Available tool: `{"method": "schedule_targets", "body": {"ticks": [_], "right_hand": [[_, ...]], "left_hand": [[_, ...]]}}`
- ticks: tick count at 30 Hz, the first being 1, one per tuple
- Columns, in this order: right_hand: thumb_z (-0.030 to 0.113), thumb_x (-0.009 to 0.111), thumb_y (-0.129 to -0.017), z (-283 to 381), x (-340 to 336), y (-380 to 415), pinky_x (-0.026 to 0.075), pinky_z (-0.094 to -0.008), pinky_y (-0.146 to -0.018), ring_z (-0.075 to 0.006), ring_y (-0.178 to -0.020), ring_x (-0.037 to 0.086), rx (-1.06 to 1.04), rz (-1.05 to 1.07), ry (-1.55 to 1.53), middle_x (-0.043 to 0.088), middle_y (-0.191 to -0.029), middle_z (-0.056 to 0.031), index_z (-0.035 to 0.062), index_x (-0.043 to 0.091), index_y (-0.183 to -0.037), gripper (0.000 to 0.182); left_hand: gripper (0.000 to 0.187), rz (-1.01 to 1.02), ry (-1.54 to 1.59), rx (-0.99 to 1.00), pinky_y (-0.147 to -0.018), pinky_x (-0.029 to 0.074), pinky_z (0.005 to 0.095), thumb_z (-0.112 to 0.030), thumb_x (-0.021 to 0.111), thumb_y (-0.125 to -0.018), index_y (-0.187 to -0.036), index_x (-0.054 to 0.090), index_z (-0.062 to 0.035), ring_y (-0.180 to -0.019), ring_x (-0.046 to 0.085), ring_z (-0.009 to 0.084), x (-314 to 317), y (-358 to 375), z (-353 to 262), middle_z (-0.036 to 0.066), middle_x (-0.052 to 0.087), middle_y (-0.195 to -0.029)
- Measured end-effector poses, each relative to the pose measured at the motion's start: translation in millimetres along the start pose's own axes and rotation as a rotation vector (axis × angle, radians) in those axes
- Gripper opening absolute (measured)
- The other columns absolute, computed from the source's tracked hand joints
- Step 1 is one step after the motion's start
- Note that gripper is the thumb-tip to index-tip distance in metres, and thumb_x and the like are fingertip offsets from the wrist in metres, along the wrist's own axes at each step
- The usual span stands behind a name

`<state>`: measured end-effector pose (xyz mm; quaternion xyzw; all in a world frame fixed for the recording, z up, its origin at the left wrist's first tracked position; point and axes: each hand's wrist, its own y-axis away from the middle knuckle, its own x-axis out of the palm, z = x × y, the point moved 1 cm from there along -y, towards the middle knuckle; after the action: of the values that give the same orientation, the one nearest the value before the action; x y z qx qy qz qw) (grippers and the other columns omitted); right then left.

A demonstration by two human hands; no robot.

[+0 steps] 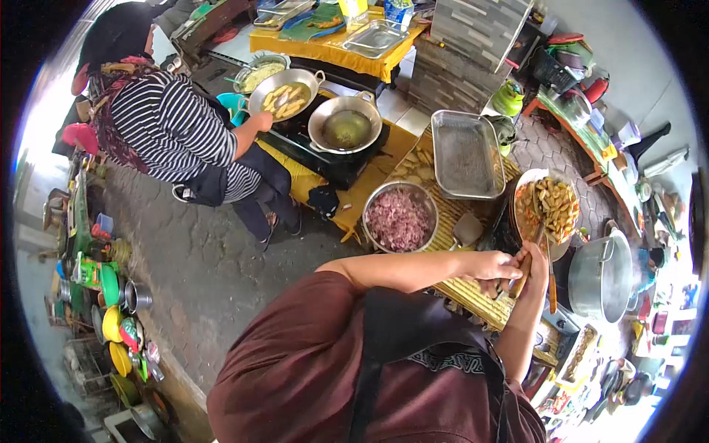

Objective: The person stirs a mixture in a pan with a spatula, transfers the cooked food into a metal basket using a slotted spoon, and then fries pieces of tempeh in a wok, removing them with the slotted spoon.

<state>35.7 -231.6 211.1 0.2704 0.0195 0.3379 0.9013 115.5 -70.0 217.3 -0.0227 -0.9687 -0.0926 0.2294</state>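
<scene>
On the right, my left hand [501,269] is closed round the wooden handle of a spatula [522,277]. Right beside it, my right hand [538,260] is wrapped round a second long-handled utensil [552,293], its working end partly hidden. Both utensils reach into a wok [523,193] of browned chunks of food [557,207] with reddish bits at one side. Left of my hands, a flat metal scoop [467,229] rests on the yellow-covered table [411,166]. Close to it stands a metal bowl [367,228] of chopped pinkish-purple food [401,218].
A rectangular metal tray [467,155] lies beyond the bowl. A large pot [595,279] stands to my right. At the upper left, a person in a striped top [185,122] tends a pan of frying food [286,99], beside another pan of oil [346,129].
</scene>
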Motion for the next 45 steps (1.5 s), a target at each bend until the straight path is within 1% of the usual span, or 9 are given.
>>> {"method": "schedule_targets", "body": {"ticks": [3, 8, 14, 18, 21, 23, 35, 41, 45], "right_hand": [[0.012, 0.055, -0.082, -1, 8, 5, 0.038, -0.0255, -0.045, -0.0105, -0.049, 0.046, -0.043, 0.003, 0.019, 0.046, -0.057, 0.0000, 0.0056, 0.052, -0.078, 0.009], [0.019, 0.057, -0.084, -1, 29, 25, 0.036, -0.0206, -0.042, -0.0066, -0.048, 0.045, -0.039, -0.124, 0.099, 0.046, -0.058, 0.0021, 0.0081, 0.050, -0.075, 0.016], [0.017, 0.057, -0.085, -3, 19, 19, 0.036, -0.0206, -0.041, -0.0064, -0.048, 0.045, -0.046, -0.048, 0.065, 0.046, -0.060, 0.0023, 0.0068, 0.050, -0.075, 0.016], [0.018, 0.059, -0.083, -13, 12, 10, 0.035, -0.0217, -0.038, -0.0071, -0.043, 0.043, -0.099, -0.115, 0.157, 0.045, -0.056, 0.0015, 0.0085, 0.048, -0.072, 0.018], [0.018, 0.059, -0.084, -14, 15, 10, 0.035, -0.0212, -0.038, -0.0070, -0.043, 0.043, -0.088, -0.142, 0.115, 0.045, -0.055, 0.0016, 0.0088, 0.048, -0.072, 0.019], [0.015, 0.056, -0.084, -13, 17, 6, 0.038, -0.0229, -0.039, -0.0083, -0.049, 0.047, -0.036, -0.123, 0.101, 0.047, -0.064, 0.0005, 0.0032, 0.053, -0.087, 0.013], [0.018, 0.061, -0.082, -8, 82, -22, 0.031, -0.0213, -0.035, -0.0059, -0.040, 0.037, -0.056, -0.373, -0.109, 0.041, -0.054, 0.0043, 0.0101, 0.049, -0.075, 0.016], [0.018, 0.059, -0.083, -6, 101, -23, 0.033, -0.0175, -0.032, -0.0037, -0.041, 0.039, -0.055, -0.446, -0.147, 0.041, -0.055, 0.0054, 0.0050, 0.052, -0.090, 0.016], [0.017, 0.059, -0.082, -10, 98, -25, 0.032, -0.0192, -0.034, -0.0057, -0.044, 0.039, -0.039, -0.504, -0.162, 0.041, -0.059, 0.0031, 0.0037, 0.051, -0.093, 0.019]], "left_hand": [[0.058, -0.056, -0.101, 0.019, -0.050, 0.050, 0.0233, -0.041, 0.050, -0.091, -0.133, 0.035, -0.0038, -0.064, 0.062, 0.0149, -61, 55, -7, 0.014, 0.059, -0.105], [0.053, -0.498, -0.022, 0.046, -0.052, 0.050, 0.0228, -0.042, 0.054, -0.088, -0.124, 0.045, -0.0043, -0.069, 0.061, 0.0155, -176, 165, -19, 0.015, 0.058, -0.102], [0.044, -0.987, 0.012, 0.185, -0.054, 0.048, 0.0238, -0.040, 0.060, -0.084, -0.113, 0.051, -0.0081, -0.069, 0.061, 0.0138, -253, 258, -61, 0.007, 0.061, -0.091], [0.043, -1.037, -0.014, 0.162, -0.060, 0.049, 0.0262, -0.038, 0.062, -0.083, -0.115, 0.051, -0.0109, -0.075, 0.061, 0.0136, -302, 284, -91, 0.005, 0.061, -0.093], [0.036, -1.058, -0.003, 0.219, -0.060, 0.048, 0.0274, -0.037, 0.065, -0.082, -0.104, 0.055, -0.0101, -0.077, 0.060, 0.0137, -351, 289, -110, 0.003, 0.059, -0.093], [0.037, -1.072, -0.021, 0.200, -0.062, 0.047, 0.0295, -0.037, 0.064, -0.082, -0.107, 0.054, -0.0113, -0.079, 0.060, 0.0153, -394, 287, -121, 0.004, 0.060, -0.094], [0.032, -1.272, 0.196, 0.201, -0.056, 0.050, 0.0373, -0.030, 0.060, -0.085, -0.104, 0.050, -0.0053, -0.072, 0.060, 0.0222, -692, 192, -176, 0.008, 0.056, -0.085], [0.025, -1.350, 0.400, 0.338, -0.060, 0.055, 0.0372, -0.018, 0.058, -0.087, -0.096, 0.049, 0.0036, -0.062, 0.058, 0.0254, -762, 132, -176, 0.014, 0.053, -0.068], [0.022, -1.399, 0.502, 0.410, -0.061, 0.058, 0.0360, -0.014, 0.055, -0.088, -0.096, 0.048, 0.0052, -0.066, 0.060, 0.0269, -797, 109, -178, 0.018, 0.056, -0.079]]}}
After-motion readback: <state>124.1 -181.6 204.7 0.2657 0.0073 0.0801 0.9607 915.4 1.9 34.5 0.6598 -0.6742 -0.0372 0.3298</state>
